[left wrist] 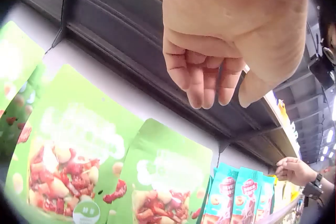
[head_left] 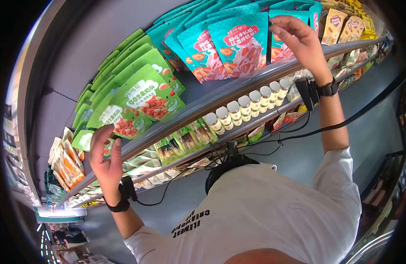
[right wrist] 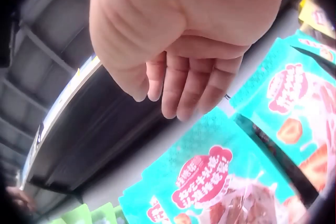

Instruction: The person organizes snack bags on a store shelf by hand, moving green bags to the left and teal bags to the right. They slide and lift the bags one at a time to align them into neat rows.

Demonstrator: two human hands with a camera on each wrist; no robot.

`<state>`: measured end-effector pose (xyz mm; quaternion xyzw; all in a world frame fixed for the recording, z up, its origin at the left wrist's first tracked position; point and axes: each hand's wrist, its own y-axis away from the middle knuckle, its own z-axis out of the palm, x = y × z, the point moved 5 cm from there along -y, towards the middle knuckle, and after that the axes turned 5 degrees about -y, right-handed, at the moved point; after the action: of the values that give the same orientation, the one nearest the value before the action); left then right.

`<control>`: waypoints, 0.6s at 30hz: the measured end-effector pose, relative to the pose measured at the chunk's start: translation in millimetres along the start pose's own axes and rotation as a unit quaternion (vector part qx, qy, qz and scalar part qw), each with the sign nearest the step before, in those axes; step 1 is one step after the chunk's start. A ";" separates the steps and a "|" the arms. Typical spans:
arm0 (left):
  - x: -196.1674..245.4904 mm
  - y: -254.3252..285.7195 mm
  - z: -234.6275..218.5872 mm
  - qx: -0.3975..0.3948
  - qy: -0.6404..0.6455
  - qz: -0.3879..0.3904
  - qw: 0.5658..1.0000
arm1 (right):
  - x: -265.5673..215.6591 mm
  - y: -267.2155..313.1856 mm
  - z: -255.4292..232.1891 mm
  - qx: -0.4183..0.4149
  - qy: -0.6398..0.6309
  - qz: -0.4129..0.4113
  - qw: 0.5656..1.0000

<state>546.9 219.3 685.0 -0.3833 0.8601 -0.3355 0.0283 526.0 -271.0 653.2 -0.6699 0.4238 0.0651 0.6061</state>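
My left hand [head_left: 107,160] hangs beside the lower front of the green snack pouches [head_left: 145,94], its fingers loosely bent with nothing between them. Those pouches stand in overlapping rows, printed with nuts and red fruit. In the left wrist view, the left hand [left wrist: 231,40] appears above two green pouches [left wrist: 163,176]. My right hand [head_left: 302,42] is at the upper right edge of a teal strawberry pouch [head_left: 242,46], fingers relaxed and holding nothing. The right wrist view shows the right hand's fingertips [right wrist: 184,111] close over the top of a teal pouch [right wrist: 205,182].
A grey shelf edge [head_left: 203,105] runs between me and the pouches. Below it are white canisters [head_left: 244,108] and more packets. Tan pouches [head_left: 335,26] stand at the right, orange and white bags [head_left: 68,169] at the left. A black cable [head_left: 343,125] crosses near my right arm.
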 end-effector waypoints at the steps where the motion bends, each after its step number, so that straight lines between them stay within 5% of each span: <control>1: 0.9 7.5 2.2 0.004 0.043 -0.011 0.999 | -5.5 -4.0 -2.2 -0.010 0.033 -0.012 0.999; 4: -27.7 31.2 15.4 0.024 0.249 -0.056 0.967 | -21.3 -17.2 1.7 -0.080 0.183 -0.107 0.974; 8: -52.6 72.7 57.3 0.054 0.316 -0.179 0.930 | -17.5 -35.2 12.2 -0.123 0.289 -0.170 0.934; 10: -45.1 85.0 92.4 0.060 0.379 -0.133 0.914 | -14.1 -41.1 17.4 -0.126 0.299 -0.160 0.932; 16: -3.2 122.7 182.5 -0.022 0.470 -0.156 0.868 | -4.2 -55.7 27.5 -0.225 0.388 -0.122 0.886; 18: 11.2 127.9 200.1 -0.053 0.490 -0.177 0.852 | -8.0 -63.9 29.7 -0.187 0.419 -0.183 0.869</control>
<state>518.3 162.1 456.0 -0.3157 0.6968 -0.4328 -0.4769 575.0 -247.4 698.8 -0.8009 0.4872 -0.2558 0.2360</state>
